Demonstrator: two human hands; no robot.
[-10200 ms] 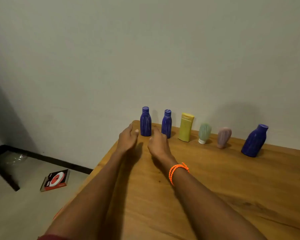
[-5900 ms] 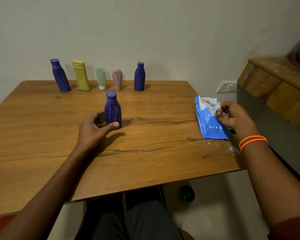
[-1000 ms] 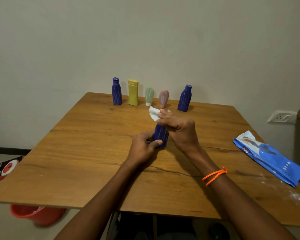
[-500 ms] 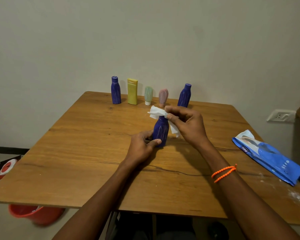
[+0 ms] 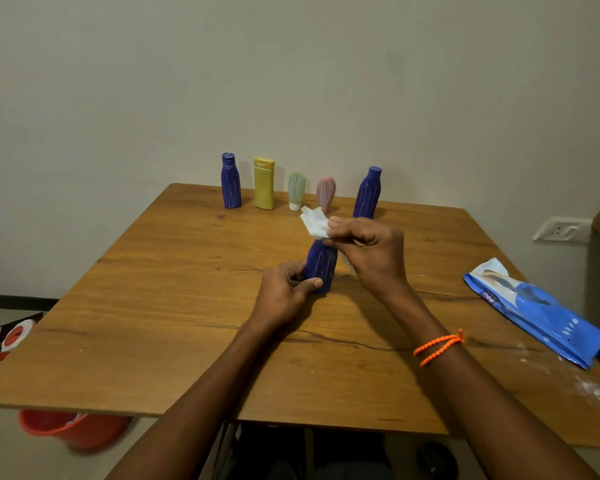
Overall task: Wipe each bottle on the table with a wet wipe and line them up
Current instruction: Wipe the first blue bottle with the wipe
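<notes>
Head view: left hand (image 5: 284,295) grips light, slick blue bottle (image 5: 321,268) low at counter (image 5: 174,306) centre; right hand (image 5: 371,251) pinches limp wet wipe (image 5: 314,222) at 12 o'clock atop its cap

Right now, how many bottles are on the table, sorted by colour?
Blue bottles: 3, one held by the left hand and wiped with the wet wipe in the right hand, two at the back
Yellow bottle: 1
Green bottle: 1
Pink bottle: 1
Total: 6
</notes>
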